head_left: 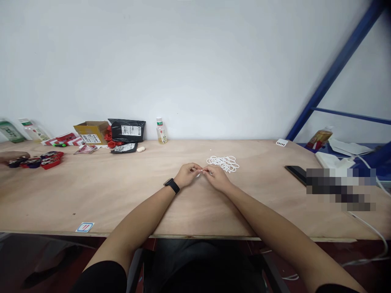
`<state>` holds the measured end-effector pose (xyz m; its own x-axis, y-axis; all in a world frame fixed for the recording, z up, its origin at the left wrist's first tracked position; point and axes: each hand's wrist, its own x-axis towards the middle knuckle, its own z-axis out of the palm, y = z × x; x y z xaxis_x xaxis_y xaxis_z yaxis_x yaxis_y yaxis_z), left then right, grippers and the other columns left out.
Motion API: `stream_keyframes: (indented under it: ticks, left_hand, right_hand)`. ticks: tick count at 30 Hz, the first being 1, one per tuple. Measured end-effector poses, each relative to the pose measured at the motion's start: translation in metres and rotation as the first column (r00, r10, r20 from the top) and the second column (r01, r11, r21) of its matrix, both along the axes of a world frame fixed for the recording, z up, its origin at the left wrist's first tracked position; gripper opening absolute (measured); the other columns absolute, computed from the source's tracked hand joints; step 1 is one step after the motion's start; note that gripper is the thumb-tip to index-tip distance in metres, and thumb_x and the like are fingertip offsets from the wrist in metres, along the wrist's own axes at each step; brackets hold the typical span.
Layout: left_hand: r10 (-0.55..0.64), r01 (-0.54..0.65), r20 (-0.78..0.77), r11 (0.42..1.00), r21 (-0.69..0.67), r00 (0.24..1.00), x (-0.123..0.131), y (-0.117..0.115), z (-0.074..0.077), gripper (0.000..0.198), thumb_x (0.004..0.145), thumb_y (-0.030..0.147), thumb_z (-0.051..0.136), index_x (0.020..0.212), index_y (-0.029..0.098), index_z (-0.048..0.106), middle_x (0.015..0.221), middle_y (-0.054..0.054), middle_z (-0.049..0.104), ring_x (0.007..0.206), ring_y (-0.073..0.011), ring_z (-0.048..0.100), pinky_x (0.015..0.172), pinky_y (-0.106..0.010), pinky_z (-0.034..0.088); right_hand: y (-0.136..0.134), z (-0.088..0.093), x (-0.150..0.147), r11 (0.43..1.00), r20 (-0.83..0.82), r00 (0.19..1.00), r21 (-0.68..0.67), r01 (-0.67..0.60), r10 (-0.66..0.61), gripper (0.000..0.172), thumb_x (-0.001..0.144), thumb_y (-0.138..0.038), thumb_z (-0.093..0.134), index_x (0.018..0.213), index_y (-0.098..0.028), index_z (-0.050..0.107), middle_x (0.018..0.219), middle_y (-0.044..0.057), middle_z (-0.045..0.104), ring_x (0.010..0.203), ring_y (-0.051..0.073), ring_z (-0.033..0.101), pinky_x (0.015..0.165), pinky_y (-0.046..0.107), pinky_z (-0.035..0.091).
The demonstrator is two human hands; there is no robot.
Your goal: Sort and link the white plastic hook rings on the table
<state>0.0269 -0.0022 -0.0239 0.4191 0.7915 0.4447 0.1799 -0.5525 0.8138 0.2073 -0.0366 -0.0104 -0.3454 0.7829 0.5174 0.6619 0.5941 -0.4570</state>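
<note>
In the middle of the table my left hand [188,174] and my right hand [216,177] meet fingertip to fingertip. Both are closed in a pinch on a thin white band [199,175], which is mostly hidden by the fingers. Just behind my right hand lies a loose pile of white ring-shaped bands [227,163], apart from the one I hold. A black watch [172,185] sits on my left wrist.
At the back left stand a bottle [161,132], a black parcel bag [128,131] and an open cardboard box [91,133]. Another person's hand [15,156] is by red and dark packets [50,159]. A phone [295,173] and a white charger [281,142] lie right.
</note>
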Motion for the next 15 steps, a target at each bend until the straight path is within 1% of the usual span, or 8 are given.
stream_keyframes:
  ticks: [2,4,5,7,9,11,13,15]
  left_hand:
    - [0.053,-0.050,-0.032,0.994,0.099,0.998,0.000,0.000,0.001,0.020,0.086,0.034,0.061,0.088,0.015,0.069,0.090,-0.007,0.072,0.084,-0.0163,0.065,0.079,-0.030,0.051]
    - [0.094,-0.068,-0.106,0.972,0.225,0.990,-0.001,0.000,0.001,0.015,0.087,0.030,0.060,0.088,0.017,0.068,0.092,-0.007,0.071,0.089,-0.0175,0.064,0.086,-0.033,0.049]
    - [0.108,-0.062,-0.153,0.958,0.278,0.982,-0.002,0.000,0.001,0.013,0.087,0.028,0.059,0.087,0.018,0.068,0.094,-0.006,0.071,0.090,-0.0180,0.064,0.089,-0.035,0.048]
    - [0.130,-0.043,-0.239,0.940,0.339,0.962,-0.004,0.000,0.000,0.011,0.086,0.025,0.059,0.087,0.019,0.068,0.096,-0.006,0.071,0.093,-0.0192,0.063,0.092,-0.037,0.046]
    - [0.159,-0.047,-0.294,0.935,0.353,0.943,-0.005,0.001,-0.003,0.010,0.085,0.024,0.060,0.087,0.020,0.069,0.100,-0.007,0.071,0.096,-0.0203,0.062,0.093,-0.039,0.045]
    - [0.186,-0.067,-0.324,0.936,0.345,0.927,-0.004,0.002,-0.006,0.010,0.084,0.024,0.060,0.085,0.020,0.070,0.104,-0.007,0.070,0.099,-0.0212,0.062,0.095,-0.040,0.045]
    - [0.193,-0.071,-0.357,0.943,0.326,0.914,-0.002,0.001,-0.008,0.012,0.085,0.025,0.059,0.086,0.021,0.070,0.109,-0.007,0.068,0.104,-0.0217,0.061,0.097,-0.041,0.043]
    - [0.185,-0.056,-0.393,0.947,0.316,0.901,0.001,-0.001,-0.009,0.018,0.086,0.031,0.058,0.096,0.022,0.069,0.118,-0.008,0.065,0.112,-0.0231,0.058,0.101,-0.042,0.041]
  right_hand:
    - [0.005,0.002,0.003,0.999,0.021,1.000,0.030,0.021,-0.022,0.017,0.090,-0.025,0.052,0.088,-0.021,0.068,0.086,0.005,0.071,0.082,0.021,0.062,0.078,0.034,0.044]
    - [0.013,0.004,0.014,0.995,0.034,0.997,0.082,0.064,-0.067,0.018,0.088,-0.029,0.056,0.098,-0.021,0.068,0.097,0.007,0.071,0.094,0.024,0.061,0.086,0.038,0.043]
    - [0.019,0.005,0.023,0.988,0.026,0.993,0.109,0.110,-0.113,0.023,0.087,-0.031,0.058,0.105,-0.022,0.067,0.105,0.009,0.070,0.101,0.026,0.059,0.090,0.041,0.042]
    - [0.032,0.004,0.046,0.967,0.003,0.972,0.110,0.232,-0.233,0.032,0.088,-0.036,0.056,0.115,-0.022,0.065,0.116,0.010,0.067,0.111,0.027,0.056,0.097,0.044,0.040]
    - [0.046,-0.002,0.073,0.925,0.039,0.925,0.054,0.375,-0.377,0.041,0.089,-0.043,0.054,0.123,-0.022,0.062,0.128,0.010,0.061,0.120,0.030,0.051,0.102,0.047,0.036]
    - [0.059,-0.010,0.098,0.877,0.118,0.874,-0.043,0.479,-0.472,0.048,0.089,-0.048,0.051,0.129,-0.022,0.058,0.137,0.012,0.054,0.127,0.031,0.046,0.106,0.050,0.032]
    - [0.070,-0.017,0.115,0.840,0.210,0.846,-0.146,0.523,-0.490,0.054,0.090,-0.056,0.046,0.133,-0.024,0.056,0.143,0.013,0.048,0.132,0.034,0.041,0.107,0.053,0.030]
    - [0.078,-0.023,0.122,0.828,0.275,0.843,-0.205,0.521,-0.463,0.059,0.091,-0.061,0.040,0.136,-0.025,0.053,0.148,0.013,0.042,0.135,0.036,0.038,0.107,0.056,0.028]
